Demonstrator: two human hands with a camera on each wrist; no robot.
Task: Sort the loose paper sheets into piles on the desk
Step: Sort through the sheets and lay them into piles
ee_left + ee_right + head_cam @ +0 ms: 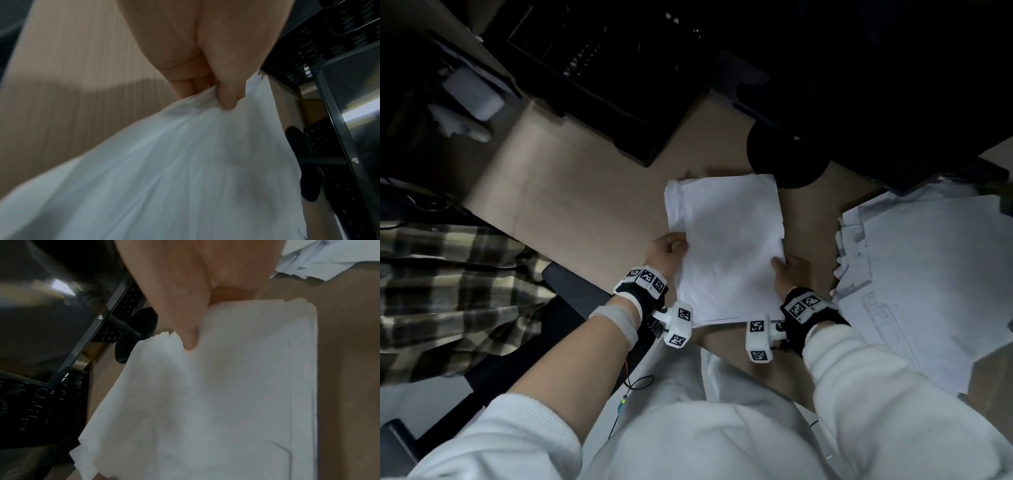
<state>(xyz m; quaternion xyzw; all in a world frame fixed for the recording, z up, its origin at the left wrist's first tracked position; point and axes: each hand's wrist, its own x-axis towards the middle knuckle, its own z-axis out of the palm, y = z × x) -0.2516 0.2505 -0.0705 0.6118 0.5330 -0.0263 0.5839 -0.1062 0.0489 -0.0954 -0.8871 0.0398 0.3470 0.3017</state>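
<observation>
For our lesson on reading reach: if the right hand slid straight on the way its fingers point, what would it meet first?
The right hand grips the stack of sheets at its right edge, fingers pointing up and left across it. Beyond the paper, probably bare desk, then the black keyboard; depth is unclear.

Both hands (729, 263) forward — thumbs and fingers pinching shut

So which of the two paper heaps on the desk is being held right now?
The middle stack: the left hand and right hand pinch its side edges. The messy spread pile on the right lies untouched, some sheets showing faint print.
</observation>
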